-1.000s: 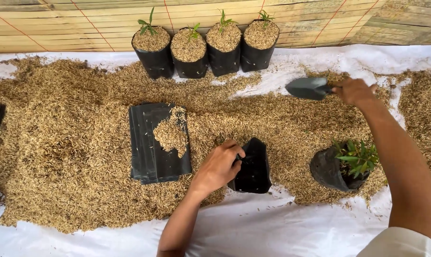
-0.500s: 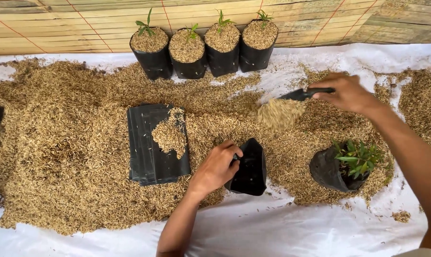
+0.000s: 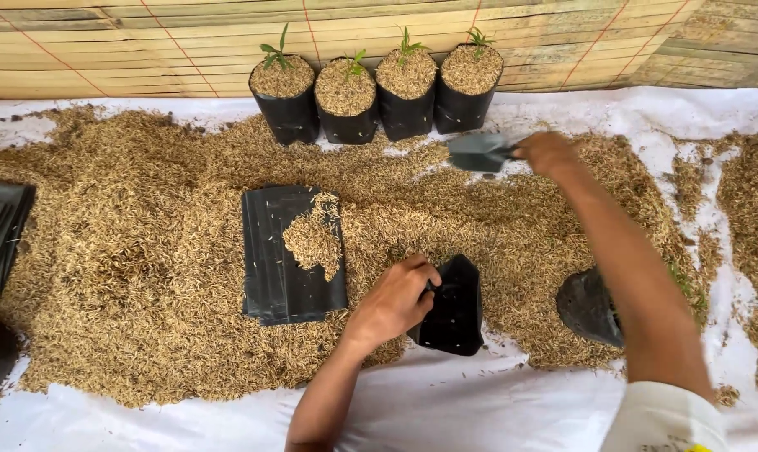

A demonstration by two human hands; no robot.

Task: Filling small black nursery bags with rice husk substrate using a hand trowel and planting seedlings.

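Head view: four black bags (image 3: 377,100) by the bamboo wall stand filled with husk, each with a seedling. The left hand (image 3: 396,301) pinches the rim of an open black bag (image 3: 454,305), which looks unfilled. The right hand (image 3: 548,153) is closed on a grey scoop (image 3: 478,153) above the husk pile (image 3: 144,243). A stack of flat bags (image 3: 270,259) waits.
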